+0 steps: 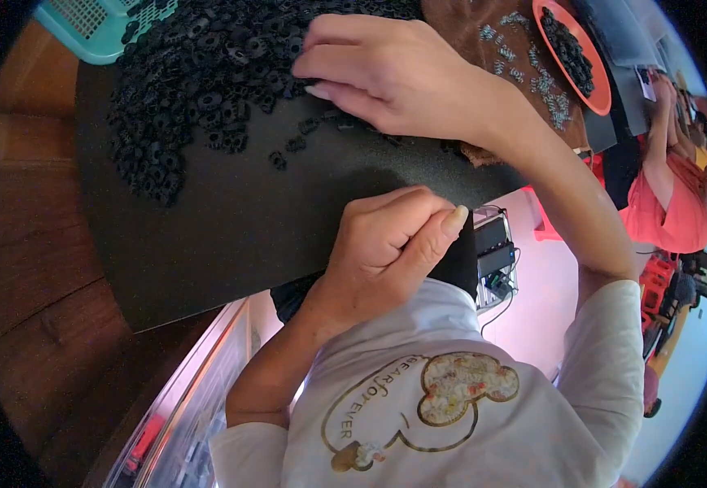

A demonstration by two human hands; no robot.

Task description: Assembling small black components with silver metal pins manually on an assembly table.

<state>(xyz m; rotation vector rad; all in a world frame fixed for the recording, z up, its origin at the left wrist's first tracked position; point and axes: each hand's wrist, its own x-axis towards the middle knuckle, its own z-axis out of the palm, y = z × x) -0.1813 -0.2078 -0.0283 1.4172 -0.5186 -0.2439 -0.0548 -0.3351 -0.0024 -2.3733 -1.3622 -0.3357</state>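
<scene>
A large heap of small black plastic parts (215,77) covers the far side of the dark table. At the heap's right part is my right hand (378,69), its fingers bent and drawn toward the thumb. Dark pieces lie right by its fingertips, and I cannot make out what is between them. My left hand (398,240) is closed in a fist over the near table edge, the thumb pressed along the curled fingers. Whatever it holds is hidden. A few loose black parts (295,145) lie between the heap and my left hand.
A teal plastic basket (93,41) stands at the far left. On the right, small metal springs (545,85) are scattered over a brown cloth (471,41), beside an orange-red dish (602,93) of black parts. Another person (667,203) in a coral top sits farther right.
</scene>
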